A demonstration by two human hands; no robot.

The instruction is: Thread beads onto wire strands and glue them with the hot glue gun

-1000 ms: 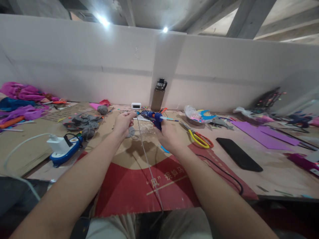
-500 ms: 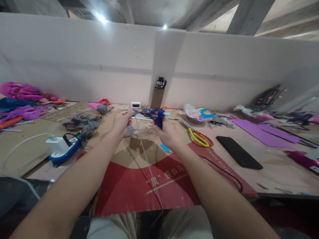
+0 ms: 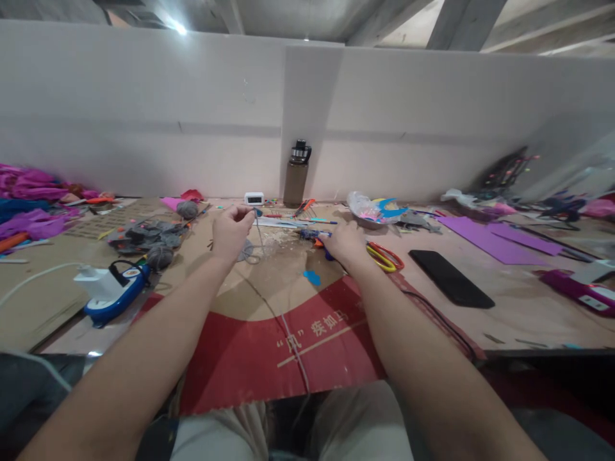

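My left hand (image 3: 231, 235) is raised over the cardboard, thumb and fingers pinched on a small dark-blue piece (image 3: 258, 212). Grey yarn (image 3: 298, 352) hangs from that pinch and trails across the red cardboard towards my lap. A flat grey yarn coil (image 3: 245, 250) lies just right of my left wrist. Low at the table, my right hand (image 3: 348, 244) is closed over the blue hot glue gun (image 3: 311, 235), whose handle is mostly hidden under the palm and fingers. Scissors (image 3: 388, 257) with yellow and red handles lie right beside that hand, their blades hidden.
A bottle (image 3: 296, 176) and a small white clock (image 3: 254, 199) stand by the wall. On the left are a power strip (image 3: 118, 301) and grey yarn balls (image 3: 159, 257). To the right lie a phone (image 3: 450, 278), purple sheets (image 3: 490, 240) and a black cable (image 3: 437, 317).
My right hand has brought the glue gun down and rightwards, from raised near my left hand to the tabletop. My left hand keeps its pinch, now apart from the gun.
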